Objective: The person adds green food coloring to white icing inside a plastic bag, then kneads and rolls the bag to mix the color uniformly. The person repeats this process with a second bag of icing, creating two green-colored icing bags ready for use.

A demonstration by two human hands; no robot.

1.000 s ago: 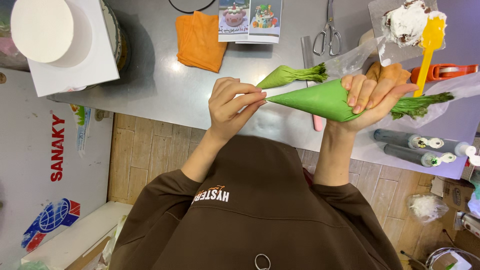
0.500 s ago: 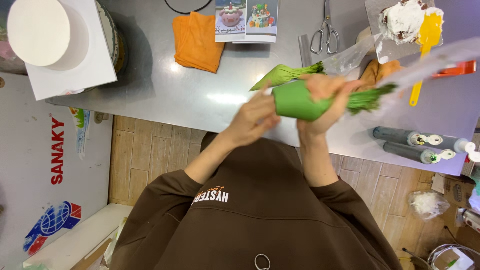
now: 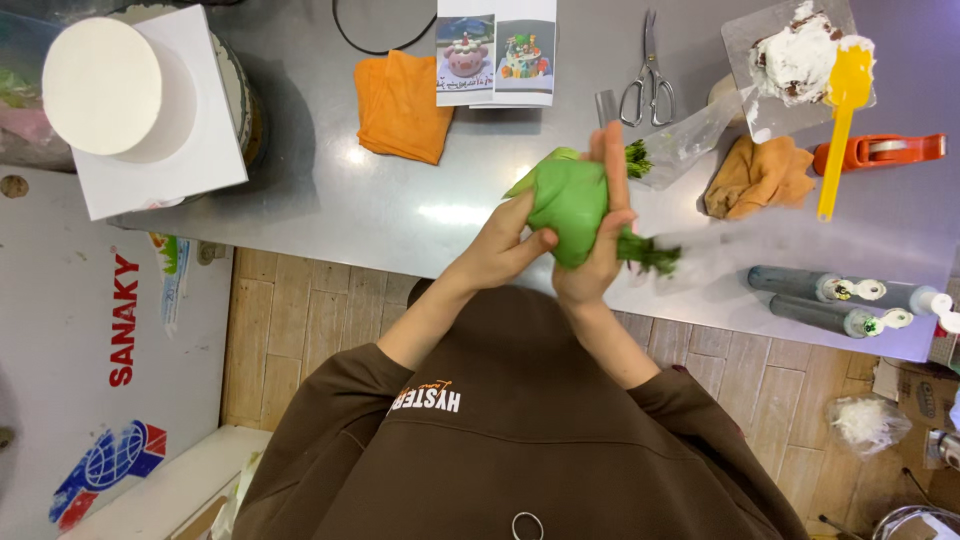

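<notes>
Both hands over steel bench edge: left hand pinches, right hand fingers wrap green piping bag. Twisting bag shut; next needs firm grip.

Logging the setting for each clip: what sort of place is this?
Most likely a cake-decorating workstation in a bakery. Both hands grip a green piping bag over a steel worktable; a plain white round cake sits on a white board, and printed cake reference pictures and a yellow spatula lie nearby.
</notes>
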